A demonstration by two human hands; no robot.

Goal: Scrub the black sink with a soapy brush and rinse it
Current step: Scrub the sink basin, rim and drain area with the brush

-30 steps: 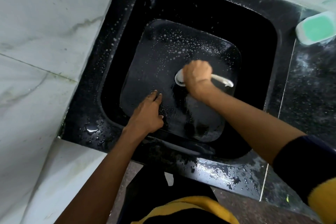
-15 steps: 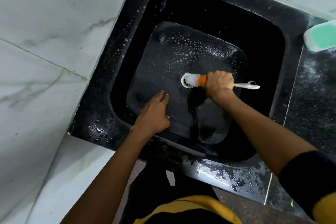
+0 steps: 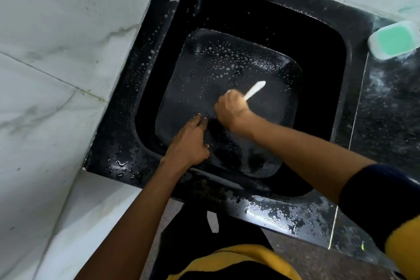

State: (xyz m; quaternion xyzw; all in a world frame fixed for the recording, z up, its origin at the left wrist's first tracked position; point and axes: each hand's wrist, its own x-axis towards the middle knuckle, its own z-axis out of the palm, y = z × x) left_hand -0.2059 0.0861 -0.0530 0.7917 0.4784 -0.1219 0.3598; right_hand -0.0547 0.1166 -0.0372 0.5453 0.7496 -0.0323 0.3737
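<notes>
The black sink [image 3: 145, 88] fills the middle of the view, its flat bottom dotted with soap bubbles and wet streaks. My right hand [image 3: 230, 109] is down in the basin and grips the brush [image 3: 254, 90]; only its white handle shows, sticking up and to the right, while the head is hidden under my fist. My left hand [image 3: 191, 143] rests with straight fingers on the near-left part of the sink bottom, just left of my right wrist.
White marble walls [image 3: 56, 52] close in the sink on the left and behind. A dark speckled counter [image 3: 391, 109] runs to the right, with a white tub of green soap [image 3: 395, 40] at its back. The sink's front rim [image 3: 279, 216] is wet.
My right hand has swept the brush left and nearer across the sink bottom, and the handle now points up-right instead of right. The brush head has gone under my fist. My left hand stayed put.
</notes>
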